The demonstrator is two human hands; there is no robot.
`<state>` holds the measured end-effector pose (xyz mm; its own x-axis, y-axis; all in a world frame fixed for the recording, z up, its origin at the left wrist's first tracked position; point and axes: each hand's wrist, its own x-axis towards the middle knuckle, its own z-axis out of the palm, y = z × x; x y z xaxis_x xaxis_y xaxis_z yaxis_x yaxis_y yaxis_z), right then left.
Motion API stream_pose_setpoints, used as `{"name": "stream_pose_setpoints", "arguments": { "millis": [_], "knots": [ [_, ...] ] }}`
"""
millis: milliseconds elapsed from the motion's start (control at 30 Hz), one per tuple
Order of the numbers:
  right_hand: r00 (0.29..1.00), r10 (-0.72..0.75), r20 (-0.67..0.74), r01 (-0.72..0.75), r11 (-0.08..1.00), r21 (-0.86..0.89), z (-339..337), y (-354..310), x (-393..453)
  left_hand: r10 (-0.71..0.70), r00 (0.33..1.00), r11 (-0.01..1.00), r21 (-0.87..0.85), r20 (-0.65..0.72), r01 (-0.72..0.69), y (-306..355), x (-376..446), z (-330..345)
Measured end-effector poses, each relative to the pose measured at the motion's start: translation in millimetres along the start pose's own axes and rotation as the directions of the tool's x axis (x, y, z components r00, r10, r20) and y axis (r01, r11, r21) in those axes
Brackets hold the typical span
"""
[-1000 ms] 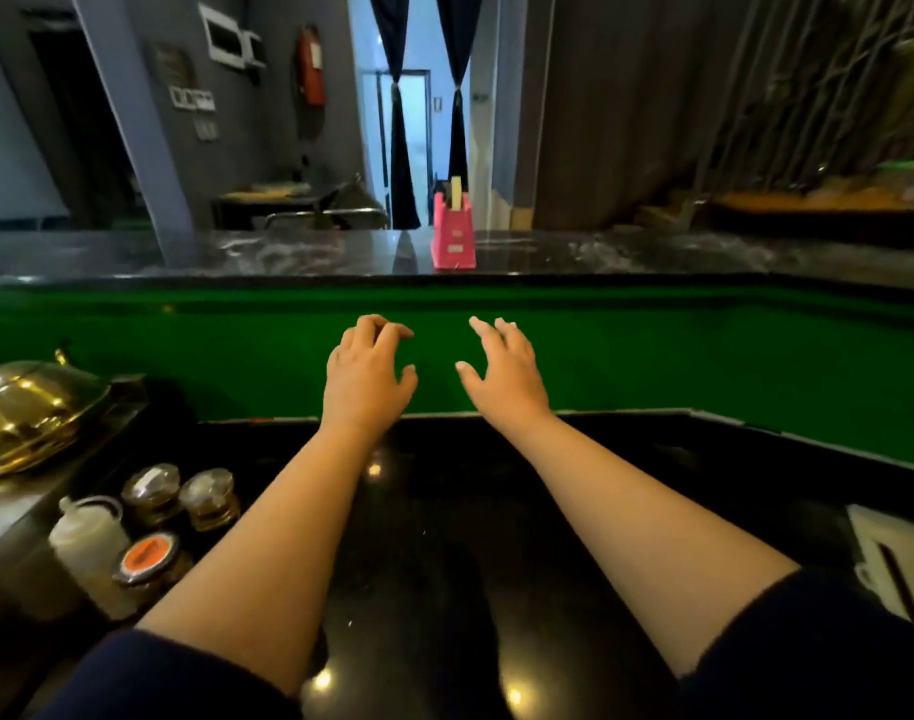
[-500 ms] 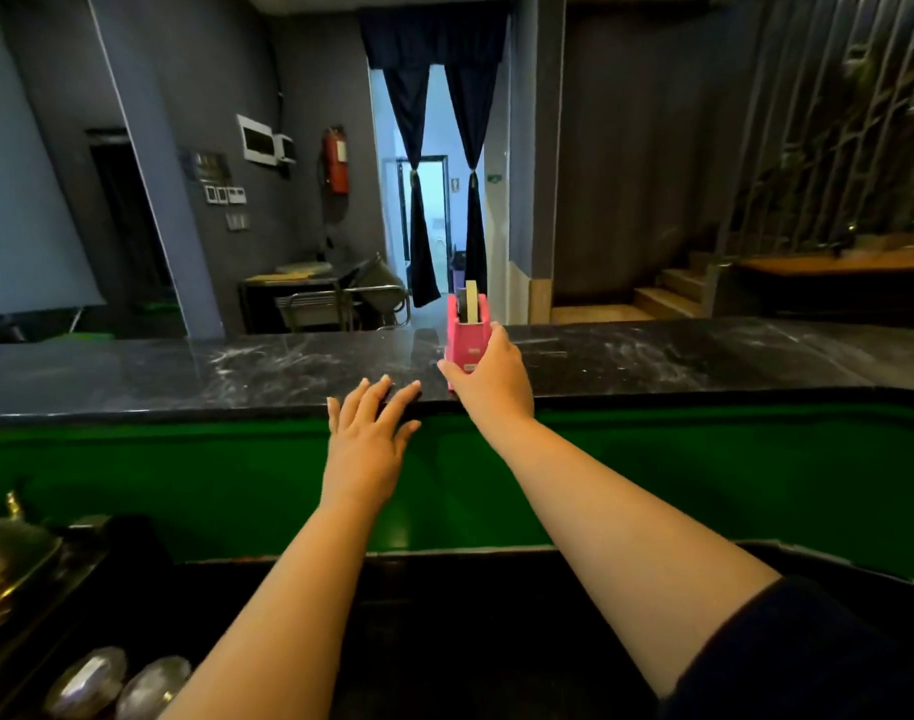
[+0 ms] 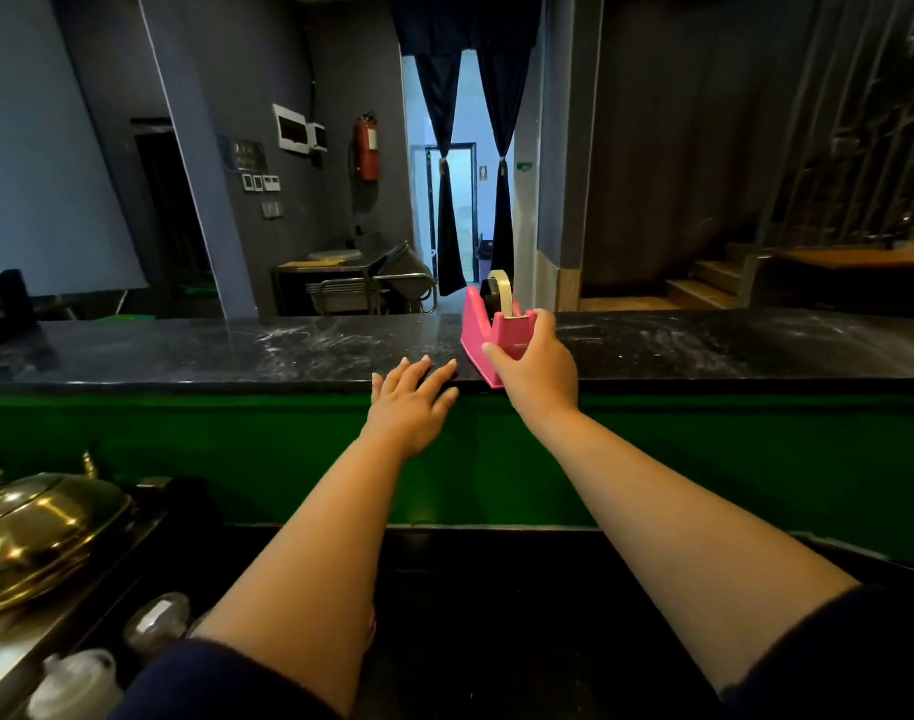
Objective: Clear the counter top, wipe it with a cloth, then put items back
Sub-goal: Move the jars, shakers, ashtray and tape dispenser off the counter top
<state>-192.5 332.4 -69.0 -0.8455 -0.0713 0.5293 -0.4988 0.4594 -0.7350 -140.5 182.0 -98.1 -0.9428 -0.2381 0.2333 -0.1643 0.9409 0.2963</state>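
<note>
A pink tape dispenser (image 3: 478, 324) with a roll of tape sits at the near edge of the dark marble counter top (image 3: 237, 350). My right hand (image 3: 535, 368) is closed around its near end, and the dispenser is tilted and turned toward me. My left hand (image 3: 411, 402) rests flat with fingers spread on the counter's front edge, just left of the dispenser, holding nothing. No cloth is in view.
A green wall panel (image 3: 704, 459) drops from the counter to a lower black worktop (image 3: 496, 615). At the lower left stand a brass lidded pot (image 3: 44, 532), a glass jar (image 3: 156, 621) and a white bottle (image 3: 75, 685).
My right hand reached up to the pink tape dispenser, gripped it and pulled it to the counter's near edge. My left hand rose from the lower worktop onto the counter edge.
</note>
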Motion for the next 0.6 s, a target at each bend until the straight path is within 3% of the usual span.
{"name": "stream_pose_setpoints", "arguments": {
  "millis": [100,167,233,333,600],
  "knots": [
    [0.998,-0.050,0.028,0.046,0.993,0.106,-20,-11,-38,-0.047,0.999,0.921,-0.386,0.023,0.052,15,-13,-22],
    [0.996,-0.074,0.050,0.066,0.987,0.148,-32,-17,-67,-0.123,0.992,0.719,-0.691,-0.032,0.067,26,-34,-27],
    [0.993,-0.089,0.077,0.075,0.982,0.171,-41,-20,-97,-0.177,0.984,0.549,-0.833,-0.030,0.074,34,-59,-25],
    [0.988,-0.117,0.101,0.097,0.978,0.186,-50,-16,-142,-0.189,0.982,0.434,-0.898,-0.016,0.069,34,-96,-7],
    [0.978,-0.050,0.203,0.011,0.982,0.190,-45,16,-256,-0.205,0.974,0.422,-0.890,0.095,0.176,4,-201,54]
  ]
}}
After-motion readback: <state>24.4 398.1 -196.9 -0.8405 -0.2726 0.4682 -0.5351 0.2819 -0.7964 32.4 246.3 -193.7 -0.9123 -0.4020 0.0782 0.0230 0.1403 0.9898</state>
